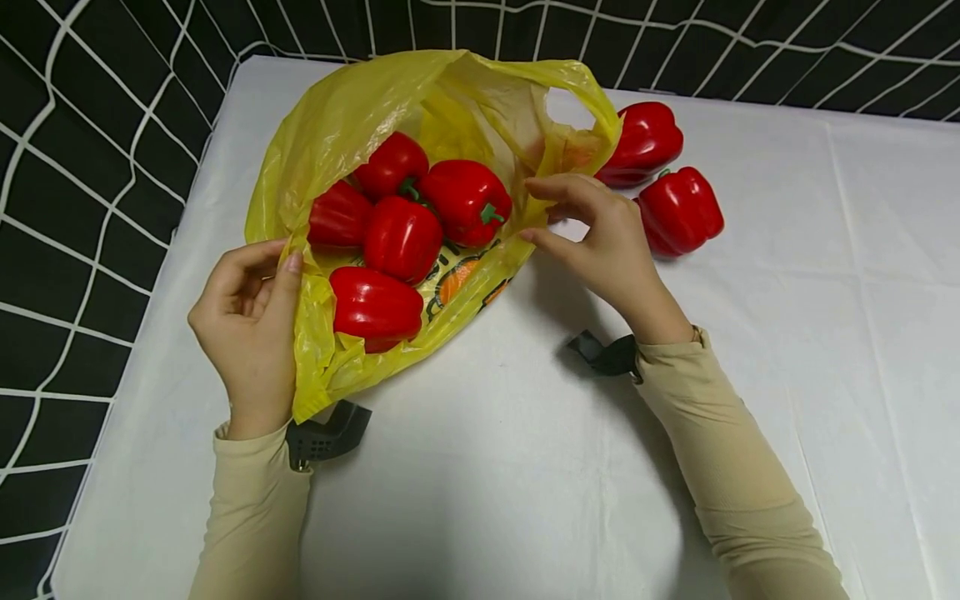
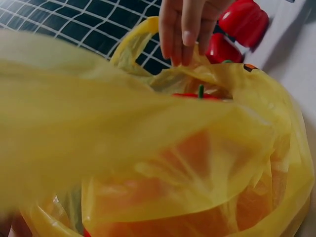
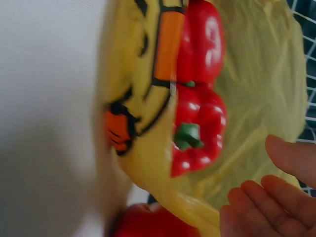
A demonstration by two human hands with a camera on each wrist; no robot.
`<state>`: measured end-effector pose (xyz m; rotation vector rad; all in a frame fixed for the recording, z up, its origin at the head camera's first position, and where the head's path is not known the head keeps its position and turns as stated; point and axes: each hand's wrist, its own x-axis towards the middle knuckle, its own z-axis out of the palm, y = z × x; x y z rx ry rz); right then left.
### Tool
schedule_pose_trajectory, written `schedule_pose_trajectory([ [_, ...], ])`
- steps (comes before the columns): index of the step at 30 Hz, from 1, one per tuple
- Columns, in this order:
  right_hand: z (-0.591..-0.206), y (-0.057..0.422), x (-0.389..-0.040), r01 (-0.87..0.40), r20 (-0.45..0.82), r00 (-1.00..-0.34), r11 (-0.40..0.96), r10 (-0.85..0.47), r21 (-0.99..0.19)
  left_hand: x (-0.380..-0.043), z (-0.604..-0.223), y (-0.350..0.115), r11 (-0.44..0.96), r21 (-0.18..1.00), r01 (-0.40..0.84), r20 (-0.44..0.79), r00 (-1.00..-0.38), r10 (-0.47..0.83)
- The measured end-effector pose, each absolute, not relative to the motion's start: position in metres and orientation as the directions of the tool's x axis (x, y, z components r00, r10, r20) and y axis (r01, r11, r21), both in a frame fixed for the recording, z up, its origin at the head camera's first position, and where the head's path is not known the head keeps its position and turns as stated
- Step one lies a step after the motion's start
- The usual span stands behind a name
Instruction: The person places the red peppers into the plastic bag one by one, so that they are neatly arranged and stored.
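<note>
A yellow plastic bag (image 1: 330, 158) lies on its side with its mouth towards me. Several red bell peppers (image 1: 403, 240) with green stems sit inside it. My left hand (image 1: 251, 321) pinches the bag's left edge between thumb and fingers. At the right edge of the mouth, my right hand (image 1: 596, 242) has thumb and fingers apart, with nothing between them; I cannot tell whether it touches the plastic. In the right wrist view, a stemmed pepper (image 3: 200, 131) shows beside the printed bag wall. Yellow film covers most of the left wrist view.
Two more red bell peppers (image 1: 681, 212) lie outside the bag, just right of its handle loop (image 1: 600, 100). Everything rests on a white-covered table (image 1: 480, 475). A white net (image 1: 97, 200) over a dark backing borders the left and far sides.
</note>
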<state>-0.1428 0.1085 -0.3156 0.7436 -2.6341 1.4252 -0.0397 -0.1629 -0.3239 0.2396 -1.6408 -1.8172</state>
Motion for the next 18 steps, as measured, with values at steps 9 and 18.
schedule_pose_trajectory([
  [9,-0.293,0.125,-0.14,-0.347,0.207,-0.928,0.514,-0.31,-0.785,-0.04,-0.324,-0.163,0.001,0.932,0.363,0.295,-0.757,-0.583],
  [18,-0.277,0.144,-0.142,-0.243,0.126,-0.963,0.561,-0.239,-0.792,-0.039,-0.323,-0.163,0.01,0.931,0.364,0.301,-0.754,-0.584],
])
